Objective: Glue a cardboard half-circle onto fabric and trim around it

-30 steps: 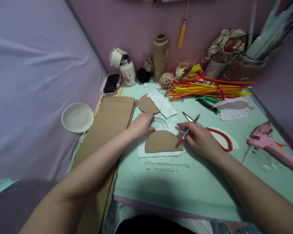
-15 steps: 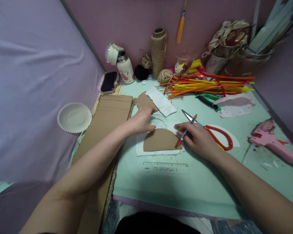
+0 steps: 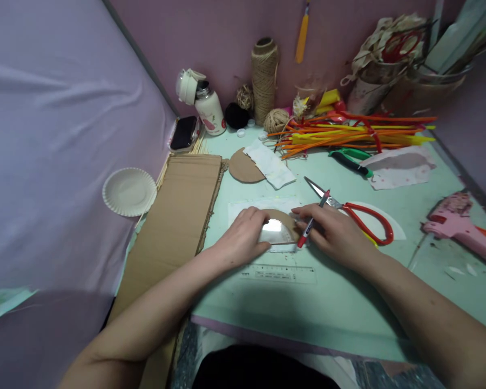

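A brown cardboard half-disc (image 3: 287,220) lies on a white sheet (image 3: 247,207) in the middle of the green table. A clear plastic protractor (image 3: 274,231) rests on top of the half-disc. My left hand (image 3: 243,237) presses down on the protractor's left side with fingers curled over it. My right hand (image 3: 335,233) grips a red pen (image 3: 312,220), its tip touching the half-disc's right edge.
A clear ruler (image 3: 278,273) lies just in front of the hands. Red scissors (image 3: 356,216) sit right of my right hand. A long cardboard sheet (image 3: 178,216), a paper plate (image 3: 128,191), a pink glue gun (image 3: 461,227), coloured straws (image 3: 356,135), twine spools and a bottle (image 3: 208,111) surround the work area.
My left hand moved from the half-disc's far edge toward me, bringing the protractor onto the half-disc. The right hand with the pen stayed at the right edge.
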`<control>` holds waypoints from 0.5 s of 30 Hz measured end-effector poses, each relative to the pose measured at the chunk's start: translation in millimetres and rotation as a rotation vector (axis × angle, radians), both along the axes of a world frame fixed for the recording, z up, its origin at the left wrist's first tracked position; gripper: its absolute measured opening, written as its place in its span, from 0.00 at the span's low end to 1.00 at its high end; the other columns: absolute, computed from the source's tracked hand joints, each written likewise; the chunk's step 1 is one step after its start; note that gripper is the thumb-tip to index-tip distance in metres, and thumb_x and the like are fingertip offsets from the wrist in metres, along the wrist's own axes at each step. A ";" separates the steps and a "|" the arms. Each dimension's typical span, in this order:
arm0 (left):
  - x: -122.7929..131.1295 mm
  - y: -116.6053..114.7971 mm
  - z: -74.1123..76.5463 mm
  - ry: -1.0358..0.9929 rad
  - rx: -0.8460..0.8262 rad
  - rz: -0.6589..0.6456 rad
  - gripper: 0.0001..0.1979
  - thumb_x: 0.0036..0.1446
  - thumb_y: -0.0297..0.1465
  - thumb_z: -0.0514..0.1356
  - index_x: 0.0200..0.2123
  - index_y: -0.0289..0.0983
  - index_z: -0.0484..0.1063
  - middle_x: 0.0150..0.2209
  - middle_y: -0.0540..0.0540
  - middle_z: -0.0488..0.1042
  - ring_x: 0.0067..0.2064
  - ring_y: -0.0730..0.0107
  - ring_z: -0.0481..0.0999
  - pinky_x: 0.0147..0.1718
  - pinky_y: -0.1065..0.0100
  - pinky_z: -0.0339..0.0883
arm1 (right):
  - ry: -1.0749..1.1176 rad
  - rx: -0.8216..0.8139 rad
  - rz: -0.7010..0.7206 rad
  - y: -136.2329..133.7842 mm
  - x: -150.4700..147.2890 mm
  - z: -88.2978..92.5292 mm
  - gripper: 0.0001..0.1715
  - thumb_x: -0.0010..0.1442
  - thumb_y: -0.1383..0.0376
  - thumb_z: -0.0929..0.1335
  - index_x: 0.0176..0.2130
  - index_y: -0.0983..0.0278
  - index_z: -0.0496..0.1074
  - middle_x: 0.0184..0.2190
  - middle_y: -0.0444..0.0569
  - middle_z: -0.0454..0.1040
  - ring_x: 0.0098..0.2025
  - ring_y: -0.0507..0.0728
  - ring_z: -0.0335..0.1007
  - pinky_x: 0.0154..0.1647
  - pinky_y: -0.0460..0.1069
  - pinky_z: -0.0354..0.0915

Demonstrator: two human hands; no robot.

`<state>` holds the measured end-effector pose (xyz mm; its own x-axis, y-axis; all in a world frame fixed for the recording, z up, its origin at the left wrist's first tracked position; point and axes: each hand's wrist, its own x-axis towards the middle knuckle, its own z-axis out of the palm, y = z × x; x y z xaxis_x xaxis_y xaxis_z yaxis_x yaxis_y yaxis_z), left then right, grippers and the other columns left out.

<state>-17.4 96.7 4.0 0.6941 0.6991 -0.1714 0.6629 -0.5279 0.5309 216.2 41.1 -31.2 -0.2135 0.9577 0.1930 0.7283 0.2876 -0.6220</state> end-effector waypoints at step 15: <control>-30.9 -44.5 -25.3 -0.134 0.234 0.343 0.19 0.61 0.27 0.60 0.55 0.39 0.67 0.61 0.38 0.67 0.64 0.54 0.65 0.63 0.48 0.61 | 0.026 0.001 0.232 -6.1 -14.7 -3.3 0.20 0.61 0.71 0.66 0.52 0.58 0.70 0.48 0.54 0.78 0.57 0.66 0.69 0.52 0.63 0.69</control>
